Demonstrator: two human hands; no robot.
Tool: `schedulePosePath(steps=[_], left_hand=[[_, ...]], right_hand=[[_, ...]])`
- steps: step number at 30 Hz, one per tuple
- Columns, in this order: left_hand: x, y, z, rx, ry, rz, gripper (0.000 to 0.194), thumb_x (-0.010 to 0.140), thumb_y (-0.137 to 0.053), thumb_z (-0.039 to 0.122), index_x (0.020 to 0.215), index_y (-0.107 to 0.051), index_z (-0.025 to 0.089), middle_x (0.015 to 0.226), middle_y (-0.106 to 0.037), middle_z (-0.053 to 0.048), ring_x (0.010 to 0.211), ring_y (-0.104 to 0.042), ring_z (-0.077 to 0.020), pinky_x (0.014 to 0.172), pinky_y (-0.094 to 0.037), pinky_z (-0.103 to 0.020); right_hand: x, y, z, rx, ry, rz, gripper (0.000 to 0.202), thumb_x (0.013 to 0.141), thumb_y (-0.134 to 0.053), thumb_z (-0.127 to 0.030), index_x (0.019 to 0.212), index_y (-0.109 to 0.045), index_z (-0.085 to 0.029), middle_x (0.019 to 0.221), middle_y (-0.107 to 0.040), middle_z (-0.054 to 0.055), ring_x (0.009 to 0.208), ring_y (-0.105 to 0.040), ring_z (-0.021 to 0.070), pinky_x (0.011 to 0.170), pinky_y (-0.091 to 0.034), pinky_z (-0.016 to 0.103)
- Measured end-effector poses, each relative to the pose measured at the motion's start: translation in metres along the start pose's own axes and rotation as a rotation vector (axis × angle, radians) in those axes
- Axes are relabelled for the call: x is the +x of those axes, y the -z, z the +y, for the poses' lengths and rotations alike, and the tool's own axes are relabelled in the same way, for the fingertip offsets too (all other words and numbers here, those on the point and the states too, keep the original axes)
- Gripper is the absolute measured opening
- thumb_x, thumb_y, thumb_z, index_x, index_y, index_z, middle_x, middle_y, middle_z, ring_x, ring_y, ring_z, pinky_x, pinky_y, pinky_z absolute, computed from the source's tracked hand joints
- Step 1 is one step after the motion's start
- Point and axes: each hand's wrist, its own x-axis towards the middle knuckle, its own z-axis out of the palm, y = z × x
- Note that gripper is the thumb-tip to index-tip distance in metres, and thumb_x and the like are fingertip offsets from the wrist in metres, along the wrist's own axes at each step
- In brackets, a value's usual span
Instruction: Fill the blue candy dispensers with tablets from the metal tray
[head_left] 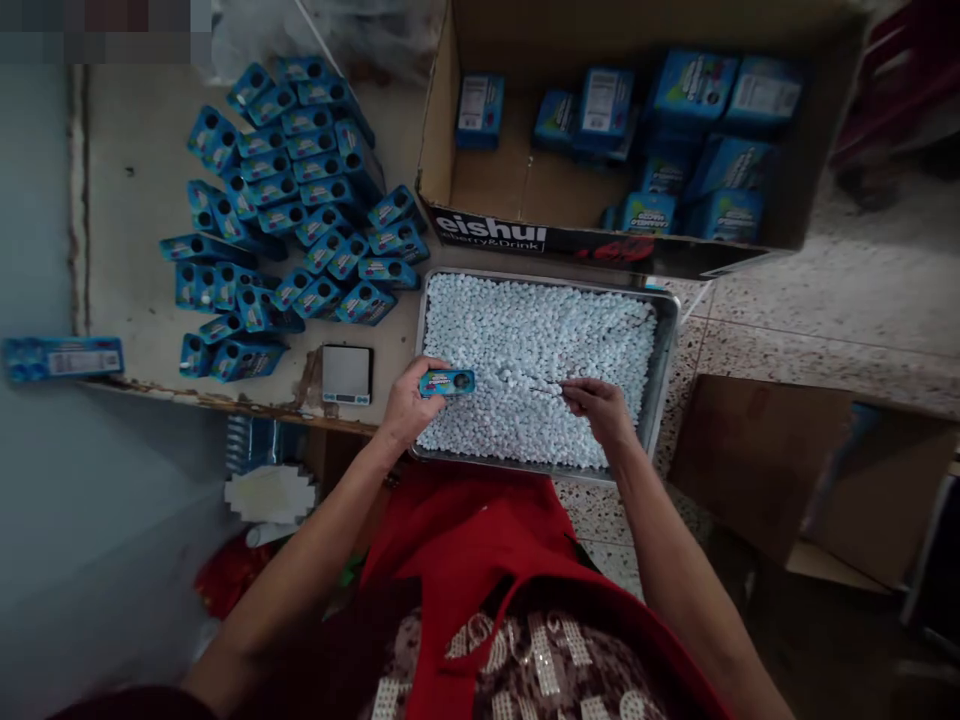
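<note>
Cardboard seems light, easily dented: hold the small blue printed box (pixel 448 383) by its edges. Your left hand (pixel 407 402) closes on it over the rectangular metal tray's (pixel 666 365) left side; your right hand (pixel 601 402) pinches a thin dark utensil (pixel 550 384).

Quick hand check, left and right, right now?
Left hand: closed, holding a small blue box.
Right hand: closed, pinching a thin utensil over the white pellets.

We see from head view: our left hand (pixel 409 405) holds one blue box (pixel 448 383) | our right hand (pixel 596 408) is above white pieces (pixel 525 320) in the metal tray (pixel 663 360)
</note>
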Motion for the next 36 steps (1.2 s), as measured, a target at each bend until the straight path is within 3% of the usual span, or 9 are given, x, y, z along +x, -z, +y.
schedulePosePath(steps=[4,8,14,19,24,27,32,36], left_hand=[[0.006,-0.008,0.013,0.135,-0.126,-0.002,0.04,0.063,-0.056,0.005,0.099,-0.065,0.02,0.097,-0.065,-0.004,0.093,-0.063,-0.0208,0.089,-0.051,-0.035],[0.01,-0.02,0.025,0.179,-0.201,-0.025,0.039,0.064,-0.056,0.002,0.099,-0.064,0.019,0.098,-0.064,-0.004,0.095,-0.062,-0.021,0.089,-0.051,-0.035],[0.01,-0.031,0.032,0.226,-0.255,-0.043,0.038,0.065,-0.057,0.002,0.098,-0.064,0.019,0.097,-0.063,-0.005,0.096,-0.061,-0.0222,0.088,-0.05,-0.035],[0.009,-0.035,0.031,0.209,-0.267,-0.024,0.038,0.064,-0.057,0.002,0.098,-0.064,0.019,0.098,-0.064,-0.006,0.096,-0.061,-0.0228,0.09,-0.05,-0.037],[0.011,-0.031,0.008,-0.01,-0.164,0.002,0.037,0.068,-0.058,0.005,0.101,-0.065,0.02,0.102,-0.066,-0.005,0.099,-0.064,-0.0207,0.092,-0.051,-0.035],[0.012,-0.024,-0.005,-0.165,-0.074,-0.022,0.036,0.069,-0.061,0.011,0.103,-0.065,0.02,0.105,-0.069,-0.005,0.098,-0.066,-0.0195,0.093,-0.051,-0.033],[0.006,-0.004,-0.007,-0.224,-0.052,-0.05,0.037,0.067,-0.062,0.014,0.103,-0.065,0.019,0.107,-0.071,-0.005,0.1,-0.067,-0.02,0.094,-0.052,-0.034],[-0.003,0.029,-0.011,-0.158,0.036,0.12,0.035,0.07,-0.065,0.019,0.105,-0.064,0.02,0.099,-0.071,-0.004,0.089,-0.067,-0.0184,0.085,-0.054,-0.032]], right_hand=[[-0.028,0.012,-0.045,-0.017,0.039,-0.114,0.029,0.065,-0.086,-0.034,0.086,-0.08,-0.015,0.061,-0.067,0.001,0.049,-0.05,0.0073,0.046,-0.036,0.021],[-0.044,-0.004,-0.087,-0.171,0.119,-0.123,0.025,0.07,-0.083,-0.033,0.087,-0.081,-0.015,0.059,-0.067,0.001,0.048,-0.052,0.0086,0.045,-0.04,0.022],[-0.077,-0.03,-0.139,-0.609,0.349,-0.023,0.016,0.08,-0.069,-0.021,0.087,-0.083,-0.017,0.052,-0.062,0.0,0.045,-0.055,0.011,0.045,-0.042,0.024],[-0.101,-0.052,-0.155,-0.823,0.57,0.019,0.023,0.079,-0.064,-0.012,0.085,-0.083,-0.023,0.071,-0.073,0.003,0.066,-0.067,0.0174,0.06,-0.051,0.029],[-0.124,-0.059,-0.153,-0.882,0.667,0.014,0.023,0.086,-0.062,-0.018,0.095,-0.082,-0.027,0.088,-0.077,0.004,0.078,-0.07,0.0206,0.071,-0.056,0.034],[-0.128,-0.032,-0.14,-0.775,0.556,0.114,0.021,0.09,-0.064,-0.028,0.102,-0.081,-0.027,0.081,-0.075,0.004,0.065,-0.067,0.0175,0.061,-0.053,0.031],[-0.098,0.057,-0.082,-0.449,0.174,0.307,0.038,0.074,-0.08,-0.044,0.1,-0.082,-0.016,0.07,-0.073,0.006,0.056,-0.064,0.0171,0.053,-0.054,0.028],[-0.078,0.107,-0.034,-0.281,0.018,0.379,0.045,0.063,-0.088,-0.044,0.098,-0.082,-0.015,0.08,-0.077,0.009,0.059,-0.068,0.0189,0.057,-0.058,0.03]])
